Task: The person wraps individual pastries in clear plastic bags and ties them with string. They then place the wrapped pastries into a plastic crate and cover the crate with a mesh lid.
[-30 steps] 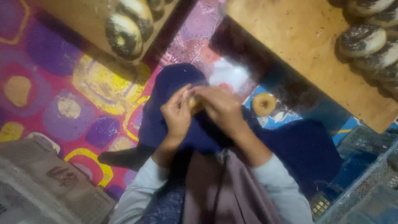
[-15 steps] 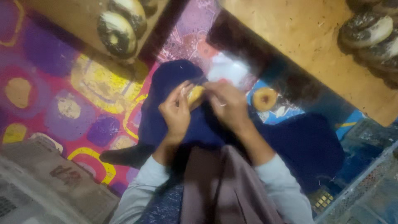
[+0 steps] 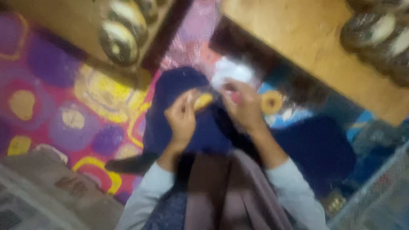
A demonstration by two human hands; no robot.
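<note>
The picture is blurred. My left hand (image 3: 181, 119) pinches a small yellow-orange piece (image 3: 203, 101) at its fingertips, above a dark blue cloth (image 3: 170, 110) on my lap. My right hand (image 3: 243, 104) is just to the right, fingers curled; something pinkish and a bit of clear wrap show at its fingertips, but I cannot tell what it grips. A small tan ring (image 3: 271, 102) lies on the floor right beside my right hand.
A wooden board (image 3: 298, 38) at upper right carries dark-and-white rolls (image 3: 379, 34) at its far end. Another wooden tray (image 3: 64, 25) at upper left holds similar rolls (image 3: 119, 40). A bright patterned rug (image 3: 64, 115) covers the floor. A wire mesh basket (image 3: 375, 200) stands lower right.
My hands have drawn slightly apart. The yellow-orange piece stays with the left hand while the right hand has moved a little right, toward the tan ring.
</note>
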